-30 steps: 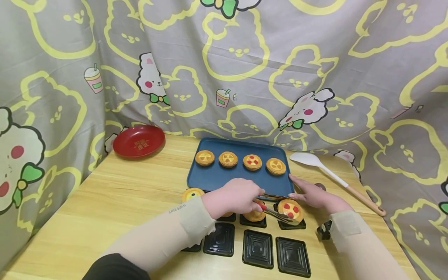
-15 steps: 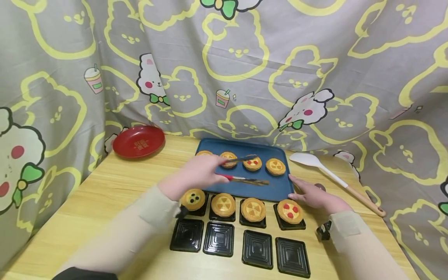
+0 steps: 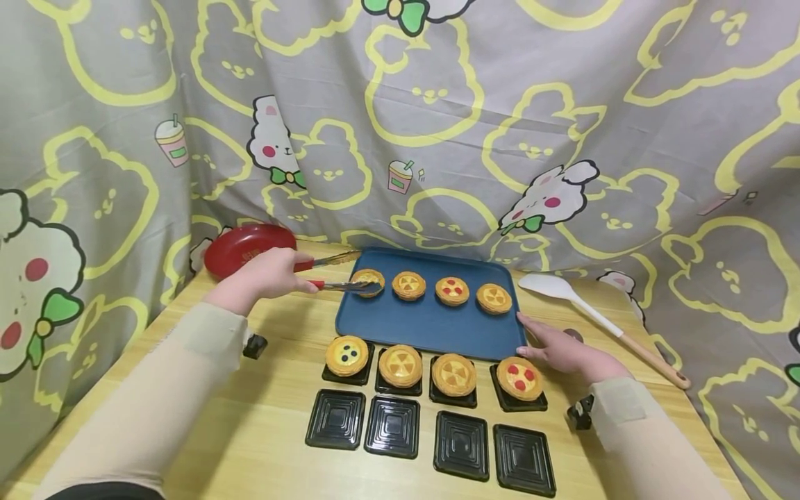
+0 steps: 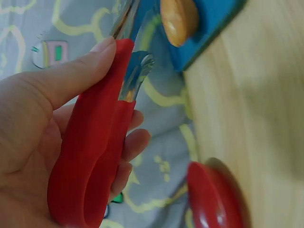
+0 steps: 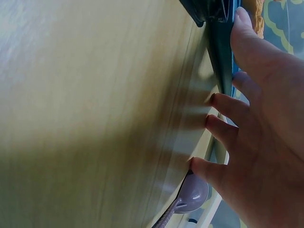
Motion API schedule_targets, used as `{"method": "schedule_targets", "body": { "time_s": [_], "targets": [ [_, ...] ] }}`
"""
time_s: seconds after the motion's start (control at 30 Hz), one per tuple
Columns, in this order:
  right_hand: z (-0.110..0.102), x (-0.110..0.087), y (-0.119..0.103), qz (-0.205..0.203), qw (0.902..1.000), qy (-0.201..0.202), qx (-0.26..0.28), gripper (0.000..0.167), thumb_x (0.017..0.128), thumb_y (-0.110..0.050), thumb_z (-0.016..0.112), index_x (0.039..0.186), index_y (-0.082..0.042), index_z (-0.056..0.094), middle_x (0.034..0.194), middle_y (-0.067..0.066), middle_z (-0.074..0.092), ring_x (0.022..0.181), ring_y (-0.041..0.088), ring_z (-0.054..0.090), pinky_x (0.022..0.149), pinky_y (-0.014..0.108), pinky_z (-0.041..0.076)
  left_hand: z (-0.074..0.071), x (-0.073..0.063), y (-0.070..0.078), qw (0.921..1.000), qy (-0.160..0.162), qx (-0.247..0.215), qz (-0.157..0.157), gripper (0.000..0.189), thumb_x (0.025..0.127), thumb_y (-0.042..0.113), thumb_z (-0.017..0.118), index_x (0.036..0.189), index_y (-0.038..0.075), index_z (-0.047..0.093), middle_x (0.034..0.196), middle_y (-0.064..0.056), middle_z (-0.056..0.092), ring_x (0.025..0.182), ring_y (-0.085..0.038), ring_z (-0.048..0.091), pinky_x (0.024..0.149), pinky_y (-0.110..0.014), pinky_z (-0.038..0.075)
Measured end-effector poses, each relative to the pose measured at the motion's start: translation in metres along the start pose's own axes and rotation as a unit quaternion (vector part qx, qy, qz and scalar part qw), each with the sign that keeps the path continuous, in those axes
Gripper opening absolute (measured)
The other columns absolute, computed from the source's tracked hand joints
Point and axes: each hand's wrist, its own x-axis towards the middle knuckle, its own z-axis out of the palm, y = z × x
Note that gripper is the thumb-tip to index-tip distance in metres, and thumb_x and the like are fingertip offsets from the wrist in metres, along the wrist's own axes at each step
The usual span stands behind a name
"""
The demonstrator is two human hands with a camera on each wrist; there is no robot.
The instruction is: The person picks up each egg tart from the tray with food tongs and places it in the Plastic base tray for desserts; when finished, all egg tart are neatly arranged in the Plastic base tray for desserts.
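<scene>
My left hand (image 3: 262,279) grips red-handled metal tongs (image 4: 97,111), their arms spread apart. In the head view the tong tips reach over the leftmost tart (image 3: 369,279) on the blue tray (image 3: 425,330), one arm crossing in front of it and the other behind. Three more tarts stand in the same row, one of them topped with red pieces (image 3: 452,290). My right hand (image 3: 556,348) is at the tray's right edge, fingers extended, the thumb (image 5: 243,19) on the rim in the right wrist view.
Before the tray, a row of tarts (image 3: 400,366) sits on black square bases; a row of bare black bases (image 3: 461,445) lies nearer. A red plate (image 3: 223,251) stands behind my left hand. At right lie a white spatula (image 3: 594,311) and a purple spoon (image 5: 192,194).
My left hand with the tongs has swung from the front right tart, across the tray, to the back left. The front right tart now sits on its base, free of the tongs. The right hand stays put.
</scene>
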Motion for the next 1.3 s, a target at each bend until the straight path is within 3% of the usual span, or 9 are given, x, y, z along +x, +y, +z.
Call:
{"method": "schedule_targets", "body": {
  "time_s": [0.2, 0.43, 0.73, 0.87, 1.07, 1.3],
  "targets": [
    [0.0, 0.001, -0.003, -0.006, 1.0, 0.0, 0.002, 0.086, 0.098, -0.04, 0.061, 0.155, 0.005, 0.016, 0.154, 0.034, 0.02, 0.137, 0.054, 0.023, 0.108, 0.064, 0.022, 0.014, 0.005, -0.014, 0.9999, -0.009, -0.007, -0.001, 0.073, 0.082, 0.034, 0.082, 0.138, -0.004, 0.055, 0.136, -0.022, 0.056, 0.125, -0.039, 0.05, 0.102, -0.057, 0.038],
    [-0.003, -0.002, -0.02, -0.007, 1.0, 0.001, 0.0, 0.081, 0.098, -0.033, 0.062, 0.153, 0.01, 0.019, 0.152, 0.036, 0.022, 0.136, 0.056, 0.024, 0.108, 0.065, 0.022, 0.027, 0.011, -0.018, 1.0, -0.006, -0.005, 0.001, 0.063, 0.083, 0.031, 0.082, 0.133, 0.0, 0.061, 0.132, -0.019, 0.06, 0.121, -0.036, 0.053, 0.101, -0.054, 0.04],
    [-0.003, -0.001, -0.02, -0.016, 0.9998, 0.005, -0.01, 0.081, 0.098, -0.036, 0.061, 0.152, 0.011, 0.021, 0.151, 0.036, 0.023, 0.135, 0.056, 0.026, 0.107, 0.064, 0.024, 0.02, 0.001, -0.017, 0.9999, 0.015, -0.009, 0.0, 0.061, 0.084, 0.035, 0.08, 0.133, 0.004, 0.063, 0.131, -0.017, 0.061, 0.116, -0.035, 0.056, 0.098, -0.053, 0.043],
    [-0.001, 0.0, -0.016, -0.021, 0.9997, 0.008, -0.013, 0.082, 0.099, -0.038, 0.06, 0.153, 0.009, 0.02, 0.152, 0.036, 0.023, 0.135, 0.056, 0.026, 0.107, 0.065, 0.024, 0.006, -0.012, -0.012, 0.9995, 0.022, -0.02, 0.01, 0.06, 0.085, 0.035, 0.079, 0.134, 0.005, 0.063, 0.132, -0.016, 0.061, 0.114, -0.032, 0.058, 0.095, -0.053, 0.045],
    [-0.002, -0.002, -0.013, -0.03, 0.9994, 0.009, -0.016, 0.082, 0.099, -0.036, 0.061, 0.153, 0.009, 0.019, 0.15, 0.039, 0.023, 0.132, 0.059, 0.027, 0.103, 0.068, 0.025, -0.018, -0.044, 0.006, 0.9985, 0.022, -0.011, 0.048, 0.061, 0.084, 0.037, 0.08, 0.134, 0.009, 0.063, 0.132, -0.013, 0.061, 0.122, -0.032, 0.055, 0.095, -0.053, 0.046],
    [-0.005, -0.003, -0.015, -0.017, 0.9996, 0.011, -0.018, 0.082, 0.098, -0.035, 0.062, 0.152, 0.011, 0.02, 0.15, 0.038, 0.024, 0.133, 0.057, 0.027, 0.105, 0.067, 0.025, -0.027, -0.097, 0.022, 0.9935, 0.014, 0.01, 0.113, 0.057, 0.08, 0.041, 0.081, 0.129, 0.015, 0.068, 0.123, -0.001, 0.068, 0.1, -0.017, 0.064, 0.08, -0.04, 0.05]
  ]
}}
